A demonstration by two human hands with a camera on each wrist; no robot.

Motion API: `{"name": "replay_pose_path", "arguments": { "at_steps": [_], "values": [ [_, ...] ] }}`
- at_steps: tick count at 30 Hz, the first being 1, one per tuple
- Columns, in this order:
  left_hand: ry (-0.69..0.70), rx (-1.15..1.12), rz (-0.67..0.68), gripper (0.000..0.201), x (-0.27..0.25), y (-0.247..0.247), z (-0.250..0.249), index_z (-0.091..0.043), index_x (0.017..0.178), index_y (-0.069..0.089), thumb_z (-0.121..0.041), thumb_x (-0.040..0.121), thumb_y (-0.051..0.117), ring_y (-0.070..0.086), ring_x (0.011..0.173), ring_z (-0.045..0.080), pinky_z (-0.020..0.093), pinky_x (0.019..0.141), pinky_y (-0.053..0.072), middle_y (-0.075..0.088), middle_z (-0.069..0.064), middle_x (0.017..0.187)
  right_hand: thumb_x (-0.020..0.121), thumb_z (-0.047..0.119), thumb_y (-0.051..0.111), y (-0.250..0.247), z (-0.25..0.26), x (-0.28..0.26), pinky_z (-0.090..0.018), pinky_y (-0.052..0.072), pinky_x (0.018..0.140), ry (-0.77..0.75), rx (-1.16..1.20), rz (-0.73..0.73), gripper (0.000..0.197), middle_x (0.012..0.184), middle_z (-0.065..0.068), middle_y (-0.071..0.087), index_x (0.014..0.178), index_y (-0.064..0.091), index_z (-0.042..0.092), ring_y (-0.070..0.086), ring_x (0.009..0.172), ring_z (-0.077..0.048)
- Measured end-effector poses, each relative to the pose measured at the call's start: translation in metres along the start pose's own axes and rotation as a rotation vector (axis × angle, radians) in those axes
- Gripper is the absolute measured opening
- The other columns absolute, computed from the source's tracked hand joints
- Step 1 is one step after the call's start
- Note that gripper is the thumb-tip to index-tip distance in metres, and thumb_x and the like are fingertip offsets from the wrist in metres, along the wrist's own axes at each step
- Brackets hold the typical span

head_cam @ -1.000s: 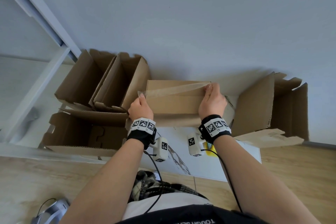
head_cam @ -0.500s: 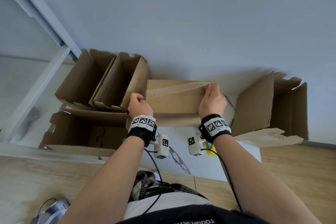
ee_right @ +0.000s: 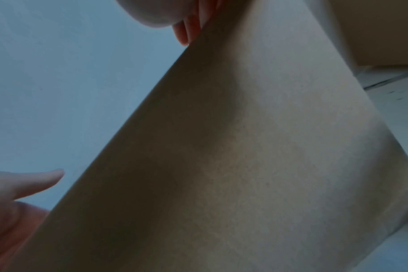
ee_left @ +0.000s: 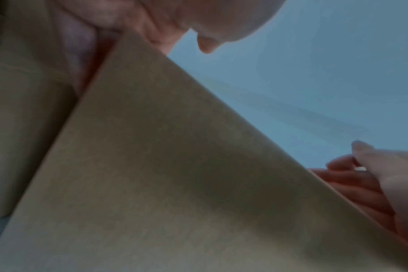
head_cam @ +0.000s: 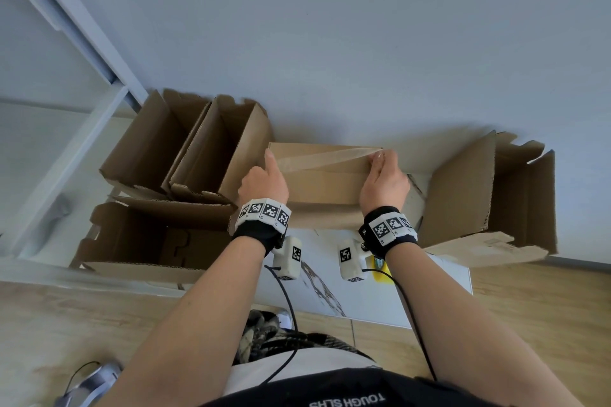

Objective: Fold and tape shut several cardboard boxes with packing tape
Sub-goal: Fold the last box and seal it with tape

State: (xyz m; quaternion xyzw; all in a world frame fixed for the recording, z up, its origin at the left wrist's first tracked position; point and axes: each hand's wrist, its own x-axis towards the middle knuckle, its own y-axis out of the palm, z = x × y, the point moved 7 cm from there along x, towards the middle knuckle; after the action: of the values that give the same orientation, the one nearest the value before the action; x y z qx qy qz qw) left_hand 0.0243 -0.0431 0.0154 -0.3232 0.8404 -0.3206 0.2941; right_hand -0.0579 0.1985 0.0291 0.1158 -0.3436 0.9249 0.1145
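The task looks to be in its early part. One closed box [head_cam: 324,182] stands at the centre of the head view, against the grey wall [head_cam: 330,43], and a strip of clear tape [head_cam: 327,157] is stretched over its top but not yet pressed flat along the whole length. Around it, four other boxes wait with flaps open: two open boxes [head_cam: 185,149] at 10 o'clock of the centre box, one low open box [head_cam: 142,241] at 8 o'clock, and one big open box [head_cam: 496,195] at 3 o'clock. So I judge that most of the folding and taping is left to do.

The left hand [head_cam: 263,183] is at the left end of the tape, at 9 o'clock of the box top. Its fingers are curled, with one finger pointing up and pressing the tape end on the box corner. The right hand [head_cam: 383,182] is at 3 o'clock of the box top; its fingertips [head_cam: 380,157] pinch the right end of the tape and hold it a little above the cardboard. The wrist views show mostly the brown side of the box, blurred
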Motion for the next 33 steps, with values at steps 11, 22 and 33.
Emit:
{"name": "replay_pose_path", "arguments": {
  "at_steps": [11, 22, 33],
  "values": [
    [0.051, 0.138, -0.064, 0.064, -0.008, 0.010, -0.010, 0.000, 0.121, 0.050, -0.052, 0.104, 0.016, 0.060, 0.110, 0.041, 0.043, 0.084, 0.045, 0.063, 0.020, 0.120, 0.089, 0.022, 0.072, -0.012, -0.028, 0.018, -0.041, 0.060, 0.080, 0.349, 0.443, 0.012, 0.015, 0.080, 0.000, 0.073, 0.078, 0.065, 0.029, 0.074, 0.076, -0.019],
    [0.042, 0.156, -0.034, 0.060, -0.008, 0.018, -0.014, 0.000, 0.120, 0.050, -0.049, 0.105, 0.017, 0.061, 0.109, 0.041, 0.044, 0.082, 0.047, 0.063, 0.021, 0.119, 0.087, 0.012, 0.074, -0.025, -0.038, 0.030, -0.023, 0.035, 0.042, 0.470, 0.626, 0.292, 0.006, 0.051, -0.002, 0.051, 0.086, 0.072, 0.017, 0.039, 0.038, -0.011],
    [0.050, 0.179, -0.041, 0.060, -0.007, 0.019, -0.014, 0.000, 0.120, 0.050, -0.047, 0.106, 0.016, 0.062, 0.107, 0.041, 0.043, 0.077, 0.045, 0.064, 0.021, 0.118, 0.096, 0.001, 0.057, -0.024, -0.020, 0.025, -0.022, 0.060, 0.065, 0.521, 0.896, 0.694, 0.015, 0.068, -0.005, 0.068, 0.105, 0.069, 0.006, 0.069, 0.060, -0.014]
  ]
}}
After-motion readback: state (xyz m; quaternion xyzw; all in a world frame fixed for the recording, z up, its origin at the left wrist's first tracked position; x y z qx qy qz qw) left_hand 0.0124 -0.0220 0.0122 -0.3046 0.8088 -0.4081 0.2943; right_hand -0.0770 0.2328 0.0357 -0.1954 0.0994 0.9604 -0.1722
